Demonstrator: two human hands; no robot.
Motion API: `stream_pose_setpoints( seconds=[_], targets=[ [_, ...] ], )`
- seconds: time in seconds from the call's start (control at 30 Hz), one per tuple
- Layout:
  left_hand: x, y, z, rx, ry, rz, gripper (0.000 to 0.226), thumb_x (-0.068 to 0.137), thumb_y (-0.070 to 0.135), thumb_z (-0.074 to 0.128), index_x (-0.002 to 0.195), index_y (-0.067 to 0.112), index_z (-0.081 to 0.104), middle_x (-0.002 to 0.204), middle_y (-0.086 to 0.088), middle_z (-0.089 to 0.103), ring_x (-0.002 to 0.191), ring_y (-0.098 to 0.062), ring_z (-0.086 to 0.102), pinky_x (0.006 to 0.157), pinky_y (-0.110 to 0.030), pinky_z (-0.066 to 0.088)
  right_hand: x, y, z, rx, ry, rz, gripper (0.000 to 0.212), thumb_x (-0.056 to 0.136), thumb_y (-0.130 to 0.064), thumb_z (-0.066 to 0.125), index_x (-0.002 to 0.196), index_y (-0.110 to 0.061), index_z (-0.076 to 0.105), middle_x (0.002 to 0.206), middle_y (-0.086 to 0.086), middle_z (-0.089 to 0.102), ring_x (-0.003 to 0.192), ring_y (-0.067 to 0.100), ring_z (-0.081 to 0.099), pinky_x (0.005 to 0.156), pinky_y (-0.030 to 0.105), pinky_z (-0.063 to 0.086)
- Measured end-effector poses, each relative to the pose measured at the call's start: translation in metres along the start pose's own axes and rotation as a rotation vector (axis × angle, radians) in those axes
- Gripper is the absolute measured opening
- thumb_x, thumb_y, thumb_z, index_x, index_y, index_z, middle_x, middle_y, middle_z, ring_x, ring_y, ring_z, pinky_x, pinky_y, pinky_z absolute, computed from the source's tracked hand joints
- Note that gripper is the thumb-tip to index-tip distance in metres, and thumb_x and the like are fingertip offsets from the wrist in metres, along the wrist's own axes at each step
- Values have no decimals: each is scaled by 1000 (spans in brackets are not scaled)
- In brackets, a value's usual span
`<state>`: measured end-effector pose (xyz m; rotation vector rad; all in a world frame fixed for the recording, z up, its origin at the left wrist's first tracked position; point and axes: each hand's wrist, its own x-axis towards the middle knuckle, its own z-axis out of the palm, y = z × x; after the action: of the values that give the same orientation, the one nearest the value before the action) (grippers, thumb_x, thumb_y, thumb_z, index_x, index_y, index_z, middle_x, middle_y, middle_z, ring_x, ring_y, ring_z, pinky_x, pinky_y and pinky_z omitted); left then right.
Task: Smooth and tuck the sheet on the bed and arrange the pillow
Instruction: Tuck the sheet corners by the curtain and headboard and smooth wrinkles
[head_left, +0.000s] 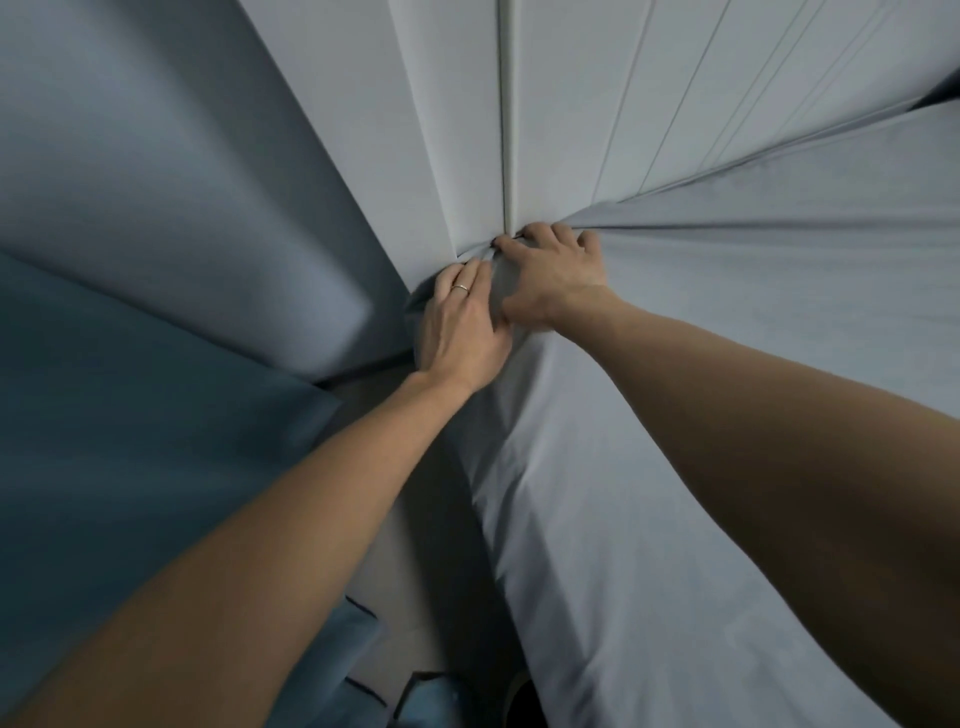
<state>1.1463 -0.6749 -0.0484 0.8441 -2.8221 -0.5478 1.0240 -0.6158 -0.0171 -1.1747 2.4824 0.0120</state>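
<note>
Sheet (701, 415), pale grey-blue woven cotton, lies stretched over the bed's corner, taut creases fanning from that corner where it meets the smooth white panelled wall (571, 104); the left hand (462, 322), wearing a thin ring (461, 288), presses flat on the corner's side, fingers straight. The right hand (556, 275) curls over the top edge, fingertips digging fabric into the narrow gap; a matte blue curtain (130, 182) hangs close at left.

Bed (571, 597) fills right half of view, pale grey sheet (727, 338) spread directly over it (creases fanning from the far corner), both hands resting on that corner, floor strip (415, 545) alongside left edge.
</note>
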Motion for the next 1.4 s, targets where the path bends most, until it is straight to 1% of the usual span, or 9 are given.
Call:
stream_pose_setpoints(
  seconds=[0.23,0.4,0.5,0.6,0.77,0.9,1.13,1.3,1.4],
  targets=[
    [-3,3,13,-170,7,-105,64,88,18,56,148,5,36,155,-6,35,145,-22,21,118,-26,16,1,5,11,50,-16,11,83,74,-46,50,153,-42,23,156,2,26,148,26,18,114,45,18],
    [-8,-5,1,-464,161,-225,38,90,-3,48,125,3,63,134,-7,60,131,-16,48,106,-5,24,3,-4,9,42,-28,26,81,75,-48,50,152,-39,24,154,5,26,147,30,17,114,49,19],
    [-2,-6,1,-541,328,-504,24,91,3,52,109,5,68,113,-10,69,110,-24,62,101,-25,44,-4,-4,15,104,2,35,82,75,-42,56,151,-36,26,157,5,23,150,30,11,115,50,21],
    [11,-14,2,-543,237,-720,16,91,16,55,97,11,70,102,-13,71,101,-33,64,89,-40,52,-15,-13,23,122,145,10,81,74,-31,64,148,-29,33,156,10,26,149,31,17,115,45,25],
    [9,-32,3,-445,191,-606,15,90,17,56,88,15,71,93,-10,73,93,-32,64,70,-30,46,-14,-20,27,112,213,-208,64,79,-21,61,142,-24,49,142,4,47,134,27,41,106,38,35],
    [11,-34,9,-257,253,-636,19,93,27,54,95,19,72,102,-13,71,99,-37,61,78,-38,45,-7,-21,31,101,203,-222,63,83,-24,56,145,-28,45,147,-1,43,140,23,36,108,37,32],
    [14,-24,25,-301,267,-843,25,95,40,52,99,24,71,111,-16,67,105,-39,60,82,-43,47,-11,-16,38,40,203,-201,66,84,-35,47,148,-33,37,155,-4,33,144,21,29,110,38,29],
    [3,-39,22,-498,341,-517,18,91,20,57,88,7,69,86,-12,72,83,-30,65,71,-33,48,-1,-19,28,-9,138,-143,75,79,-42,51,151,-32,34,154,-4,35,143,24,28,110,41,29],
    [-3,-56,22,-346,230,-388,19,90,22,59,92,10,73,87,-11,74,84,-32,66,74,-38,53,2,-22,26,-3,134,-143,74,75,-45,51,147,-33,40,149,-2,40,140,26,31,107,42,31]
  ],
)
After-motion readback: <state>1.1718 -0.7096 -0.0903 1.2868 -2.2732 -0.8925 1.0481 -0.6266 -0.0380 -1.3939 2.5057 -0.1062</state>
